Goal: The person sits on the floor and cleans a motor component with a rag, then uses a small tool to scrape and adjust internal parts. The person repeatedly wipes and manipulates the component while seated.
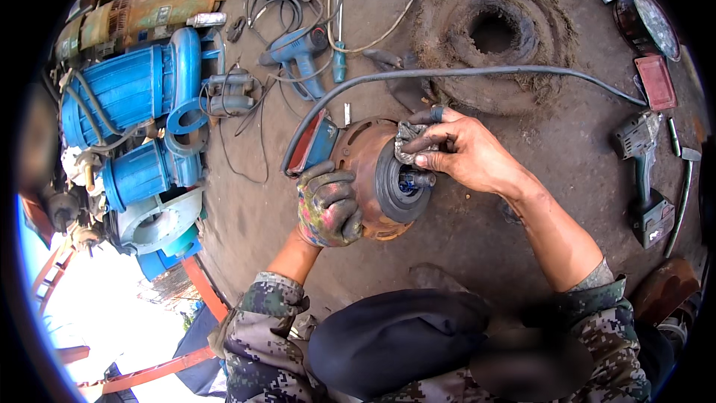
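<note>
A rusty brown motor [364, 175] lies in front of me, with a dark grey ring [385, 190] on its end and a short metal shaft [423, 179] sticking out of the centre. My left hand [328, 205], in a stained, multicoloured glove, has its fingers curled over the left side of the motor. Bare and with darkened fingertips, my right hand [466, 151] pinches a crumpled grey rag [406, 140] against the upper edge of the ring. A blue box with a reddish open face [321, 143] sits on the motor's far left side, just beyond my glove.
A thick grey cable [462, 72] arches beyond the motor. Farther back lies a dirt-caked round casting [440, 45]. A blue power tool [302, 52] and a screwdriver [339, 65] lie far left of it. Blue pumps [123, 89] line the left; a cordless tool [643, 172] and hammer [685, 186] lie right.
</note>
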### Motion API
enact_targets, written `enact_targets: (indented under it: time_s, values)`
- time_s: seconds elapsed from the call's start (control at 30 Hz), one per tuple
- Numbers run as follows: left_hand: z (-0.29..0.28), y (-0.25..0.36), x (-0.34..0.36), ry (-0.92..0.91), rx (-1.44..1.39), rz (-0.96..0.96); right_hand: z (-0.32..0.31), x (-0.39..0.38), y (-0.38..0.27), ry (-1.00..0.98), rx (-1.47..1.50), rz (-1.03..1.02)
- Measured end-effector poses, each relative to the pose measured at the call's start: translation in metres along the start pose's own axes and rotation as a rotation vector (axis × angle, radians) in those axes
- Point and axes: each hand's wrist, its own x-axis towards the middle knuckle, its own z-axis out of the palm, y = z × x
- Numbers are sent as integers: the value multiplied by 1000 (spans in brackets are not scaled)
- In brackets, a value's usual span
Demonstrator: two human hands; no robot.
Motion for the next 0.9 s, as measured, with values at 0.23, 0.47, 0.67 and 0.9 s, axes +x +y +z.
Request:
enact_targets:
  time_s: [0.23,0.47,0.67,0.9]
  values:
    - [0,0,-1,-10,-6,1,11,15,4,141,-124,-35]
    - [-3,3,1,-18,17,-8,27,7,-16,57,-354,-369]
    - [3,2,0,-5,5,-22,19,21,-13,140,-439,-364]
    - [0,4,-1,-36,-10,-46,35,8,-22,91,-433,-532]
